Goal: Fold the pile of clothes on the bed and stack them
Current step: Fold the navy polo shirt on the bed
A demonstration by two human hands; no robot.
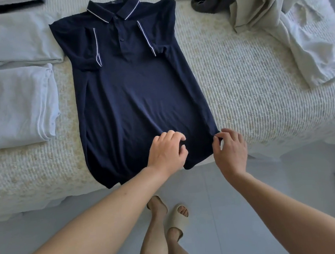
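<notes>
**Q:** Head view: what lies at the centre, and how is it arranged?

**A:** Navy polo shirt point(135, 93), spread front-up on the cream textured bedspread point(241, 89), collar at the far side, both short sleeves folded in over the chest; its hem hangs slightly over the near edge of the bed.

**Q:** What are the hands doing?

**A:** Left hand point(168, 151) rests on the lower part of the shirt, fingers curled and gathering the cloth between thumb and fingertips. Right hand point(230, 146) pinches the shirt's right side edge near the hem, thumb and forefinger closed on the fabric.

**Q:** What else occupies the bed?

**A:** At left, two folded pale garments point(9, 88) lie side by side, near the shirt. At far right, an unfolded heap point(263, 1) of dark grey, beige and white clothes, well apart from the shirt
</notes>
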